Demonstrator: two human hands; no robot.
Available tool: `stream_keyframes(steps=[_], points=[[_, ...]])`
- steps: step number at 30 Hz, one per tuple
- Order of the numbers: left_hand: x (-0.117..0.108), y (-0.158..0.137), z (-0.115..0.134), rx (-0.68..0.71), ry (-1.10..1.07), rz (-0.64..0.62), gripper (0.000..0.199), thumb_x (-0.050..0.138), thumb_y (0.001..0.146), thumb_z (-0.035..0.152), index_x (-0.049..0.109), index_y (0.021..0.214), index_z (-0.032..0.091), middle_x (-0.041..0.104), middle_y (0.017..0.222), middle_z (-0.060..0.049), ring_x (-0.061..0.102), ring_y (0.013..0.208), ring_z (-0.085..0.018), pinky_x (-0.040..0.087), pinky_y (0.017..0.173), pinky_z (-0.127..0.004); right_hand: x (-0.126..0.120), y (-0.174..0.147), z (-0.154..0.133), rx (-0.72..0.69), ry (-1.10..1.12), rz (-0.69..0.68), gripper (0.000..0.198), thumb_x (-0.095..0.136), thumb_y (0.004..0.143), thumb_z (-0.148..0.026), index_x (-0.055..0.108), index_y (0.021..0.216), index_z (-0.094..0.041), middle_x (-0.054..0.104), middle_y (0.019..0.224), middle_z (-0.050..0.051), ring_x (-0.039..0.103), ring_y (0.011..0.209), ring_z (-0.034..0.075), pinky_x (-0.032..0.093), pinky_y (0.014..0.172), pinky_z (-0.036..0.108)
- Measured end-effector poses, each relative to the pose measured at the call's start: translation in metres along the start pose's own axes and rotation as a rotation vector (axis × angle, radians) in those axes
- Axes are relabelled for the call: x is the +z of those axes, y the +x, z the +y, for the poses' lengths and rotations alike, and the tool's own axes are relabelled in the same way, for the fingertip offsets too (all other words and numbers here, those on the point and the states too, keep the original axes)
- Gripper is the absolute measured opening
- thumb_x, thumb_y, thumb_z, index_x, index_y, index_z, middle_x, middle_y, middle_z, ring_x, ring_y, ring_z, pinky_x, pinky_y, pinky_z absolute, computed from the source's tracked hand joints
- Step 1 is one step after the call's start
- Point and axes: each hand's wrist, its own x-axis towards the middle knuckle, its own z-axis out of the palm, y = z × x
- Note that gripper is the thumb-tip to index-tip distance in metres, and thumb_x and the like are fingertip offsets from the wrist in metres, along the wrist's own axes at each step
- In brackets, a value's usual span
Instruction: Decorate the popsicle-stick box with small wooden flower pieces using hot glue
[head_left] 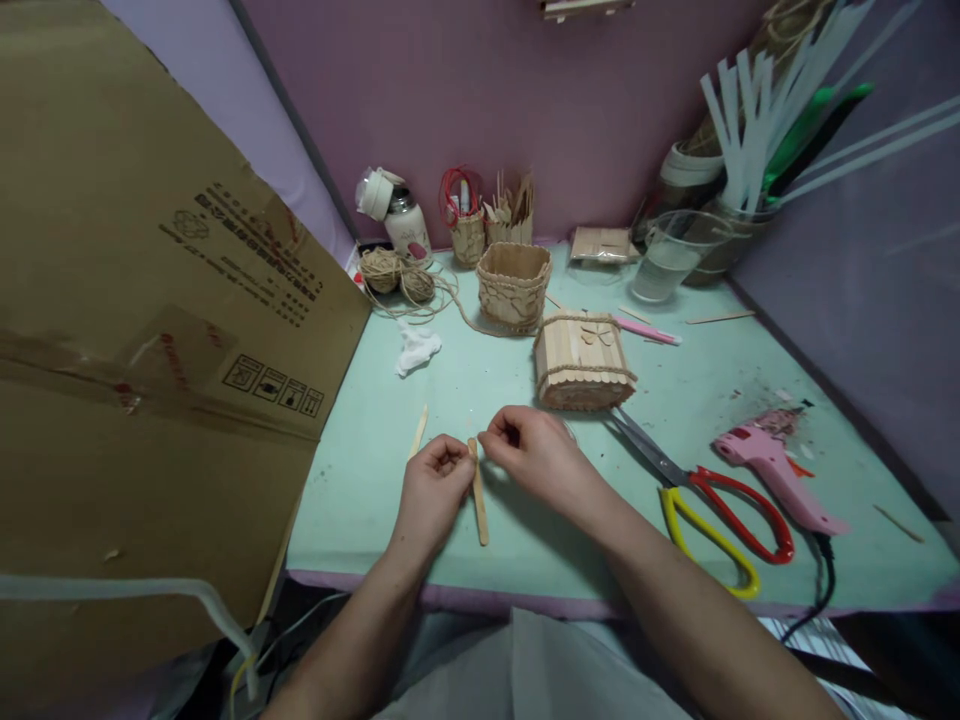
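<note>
A wooden craft stick (480,505) stands out from the fingers of my left hand (436,485), which pinches it near its upper end. Close by on the right, my right hand (541,455) is closed, thumb and fingertips together beside the stick's top. Whatever those fingertips hold is too small to make out. Another pale wooden piece (418,430) with a pointed end lies just beyond my left hand. Past my right hand, a small box made of craft sticks (581,360) rests on its side, trimmed with twine.
Large scissors (675,475) and a pink hot glue gun (780,475) lie at right. Behind are an open stick basket (514,290), twine balls (382,270), a bottle (409,230) and a plastic cup (660,270). A tall cardboard sheet (150,300) borders the left; white tissue (416,347) lies nearby.
</note>
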Motion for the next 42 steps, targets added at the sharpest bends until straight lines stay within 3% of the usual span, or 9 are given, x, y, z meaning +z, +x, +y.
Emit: stream_keyframes(steps=[4,11,16,21,25,28,32,36,42], points=[[-0.003,0.000,-0.001,0.032,0.015,0.004,0.008,0.062,0.068,0.021,0.056,0.065,0.017,0.048,0.055,0.007,0.040,0.051,-0.007,0.030,0.050,-0.020,0.002,0.004,-0.005,-0.003,-0.067,-0.066,0.009,0.060,0.077,-0.022,0.065,0.069,-0.020,0.066,0.065,-0.001,0.055,0.061,0.013,0.031,0.056,0.024],[0.001,0.000,0.003,-0.100,-0.173,0.020,0.015,0.068,0.066,0.026,0.056,0.065,0.017,0.042,0.048,0.009,0.034,0.042,-0.004,0.022,0.043,-0.019,0.003,0.014,0.000,-0.024,-0.344,0.036,0.020,0.051,0.090,-0.021,0.070,0.091,-0.015,0.070,0.090,0.010,0.064,0.082,0.021,0.041,0.071,0.029],[0.010,-0.008,0.012,-0.197,-0.278,-0.012,0.025,0.076,0.063,0.033,0.058,0.068,0.016,0.039,0.047,0.010,0.027,0.041,-0.003,0.016,0.041,-0.019,-0.027,-0.028,0.005,-0.108,-0.357,0.193,0.022,0.053,0.093,-0.028,0.063,0.108,-0.016,0.064,0.099,0.009,0.063,0.086,0.022,0.045,0.075,0.031],[0.021,-0.013,0.016,-0.213,-0.337,-0.043,0.029,0.078,0.064,0.035,0.058,0.069,0.016,0.035,0.049,0.010,0.022,0.042,-0.002,0.014,0.041,-0.019,-0.077,-0.103,0.066,-0.035,-0.625,0.343,0.019,0.050,0.092,-0.033,0.061,0.096,-0.018,0.063,0.091,0.011,0.062,0.086,0.027,0.047,0.076,0.038],[0.035,-0.018,0.020,-0.217,-0.353,-0.101,0.028,0.079,0.064,0.035,0.059,0.070,0.016,0.037,0.050,0.010,0.024,0.043,-0.002,0.015,0.042,-0.018,-0.093,-0.129,0.124,0.105,-0.770,0.228,0.026,0.061,0.078,-0.031,0.063,0.098,-0.014,0.064,0.089,0.015,0.062,0.086,0.033,0.049,0.076,0.044],[0.044,-0.022,0.024,-0.223,-0.342,-0.123,0.029,0.080,0.062,0.035,0.060,0.071,0.015,0.038,0.050,0.010,0.025,0.042,-0.002,0.015,0.041,-0.018,-0.093,-0.125,0.140,0.171,-0.714,0.203,0.027,0.061,0.076,-0.031,0.062,0.096,-0.014,0.066,0.086,0.016,0.063,0.084,0.033,0.050,0.074,0.044],[0.049,-0.024,0.026,-0.251,-0.351,-0.129,0.034,0.082,0.058,0.038,0.061,0.070,0.015,0.037,0.049,0.010,0.023,0.040,-0.001,0.012,0.040,-0.019,-0.093,-0.131,0.131,0.293,-0.602,0.195,0.027,0.054,0.080,-0.044,0.060,0.086,-0.019,0.066,0.078,0.014,0.065,0.073,0.031,0.050,0.061,0.040],[0.051,-0.024,0.026,-0.279,-0.393,-0.133,0.038,0.084,0.054,0.038,0.060,0.070,0.014,0.040,0.051,0.009,0.023,0.040,-0.001,0.012,0.039,-0.018,-0.092,-0.155,0.117,0.448,-0.371,0.204,0.037,0.055,0.079,-0.054,0.060,0.099,-0.024,0.068,0.078,0.008,0.066,0.062,0.026,0.048,0.051,0.034],[0.057,-0.027,0.022,-0.205,-0.402,-0.168,0.033,0.082,0.060,0.037,0.062,0.072,0.013,0.048,0.054,0.006,0.036,0.046,-0.003,0.026,0.043,-0.018,-0.068,-0.148,0.080,0.326,-0.064,0.092,0.042,0.069,0.068,-0.042,0.055,0.103,-0.024,0.061,0.078,-0.001,0.062,0.068,0.020,0.050,0.061,0.029]])
